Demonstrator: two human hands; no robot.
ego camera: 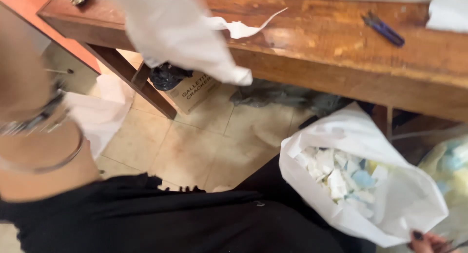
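While the white bag (363,194) of foam scraps (339,177) is being pinched open at its lower rim by the right hand (429,242), the left hand's (29,111) grip cannot be told, being blurred

Lighting: we recorded soft, even indoor light with no single source in view. The wooden table (341,48) showed a pale glare patch on its top and cast a dim shadow over the things beneath it. Sharpness: we found the left forearm (34,136) heavily blurred, close to the lens, and the white sheet (180,33) smeared by motion. The white bag (390,204) read moderately sharp, its bright surface nearly washed out. The tiled floor (195,145) appeared soft.
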